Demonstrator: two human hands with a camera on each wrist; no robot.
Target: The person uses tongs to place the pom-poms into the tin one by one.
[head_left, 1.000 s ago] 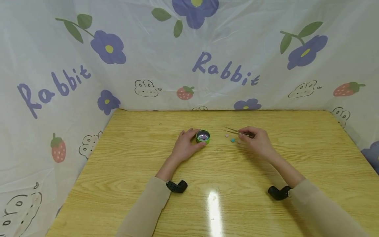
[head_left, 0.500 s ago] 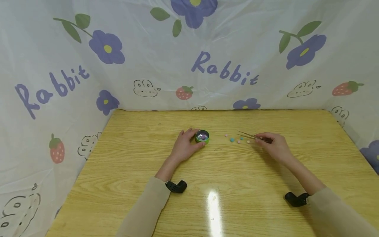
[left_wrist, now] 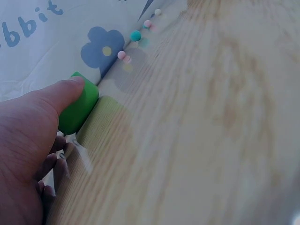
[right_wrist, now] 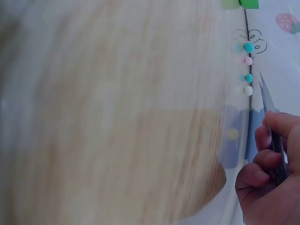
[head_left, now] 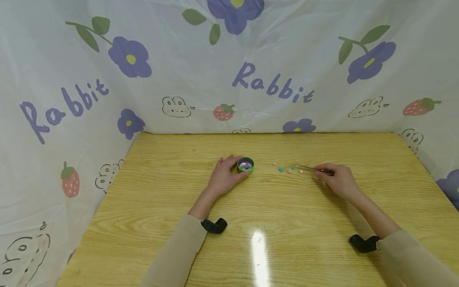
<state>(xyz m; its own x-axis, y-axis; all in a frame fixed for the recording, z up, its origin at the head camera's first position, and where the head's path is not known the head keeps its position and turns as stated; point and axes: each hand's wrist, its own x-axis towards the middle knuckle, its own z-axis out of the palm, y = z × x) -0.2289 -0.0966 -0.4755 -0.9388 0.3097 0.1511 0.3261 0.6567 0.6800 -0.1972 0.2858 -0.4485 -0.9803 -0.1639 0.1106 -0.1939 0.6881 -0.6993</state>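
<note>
My left hand [head_left: 223, 176] holds a small round green container [head_left: 252, 169], dark inside its rim, with thumb and fingers on opposite sides. A purplish patch shows at its bottom. In the left wrist view the thumb presses the green wall [left_wrist: 78, 111]. My right hand [head_left: 338, 179] pinches metal tweezers [head_left: 307, 168], whose points face left. Near the tips lie a small teal ball [head_left: 293, 167] and a white ball [head_left: 301, 172]. In the right wrist view the tweezer points [right_wrist: 261, 80] stand slightly apart, with nothing seen between them.
Between container and tweezers lie a larger teal ball [head_left: 281, 169] and two pink balls, one nearer the container [head_left: 274, 164], one farther right [head_left: 289, 171]. The wooden table [head_left: 272, 207] ends at a printed curtain [head_left: 201, 79] behind and at the sides.
My right hand has drawn back to the right with the tweezers, uncovering the balls at the right, and the tweezers have lowered towards them. The left hand and container stay put.
</note>
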